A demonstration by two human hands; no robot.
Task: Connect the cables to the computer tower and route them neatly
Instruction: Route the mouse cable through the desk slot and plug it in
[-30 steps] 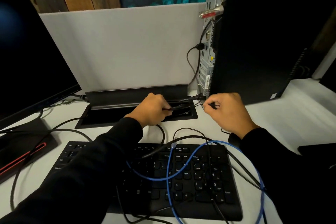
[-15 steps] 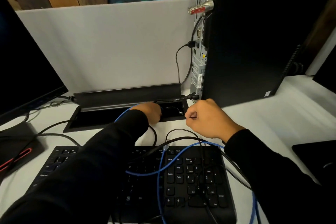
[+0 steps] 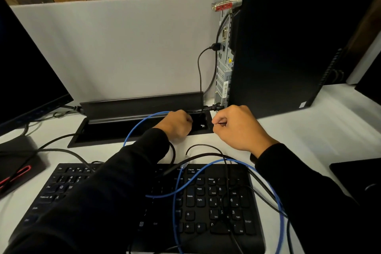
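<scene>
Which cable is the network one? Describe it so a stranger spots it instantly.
Start at the black keyboard on the white desk. The blue cable loops over its number pad and arcs behind the left hand. It is the only blue cable; every other one is black.

A black keyboard (image 3: 216, 208) lies on the white desk (image 3: 321, 130), a dark monitor (image 3: 26, 72) stands left, and a grey partition (image 3: 123, 47) rises behind.

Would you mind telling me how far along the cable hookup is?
Done: one black cable is plugged into the tower. In hand: the left hand reaches into the desk cable box; the right hand pinches a thin cable. Left: the blue cable and black leads sprawl loose over the keyboard.
</scene>
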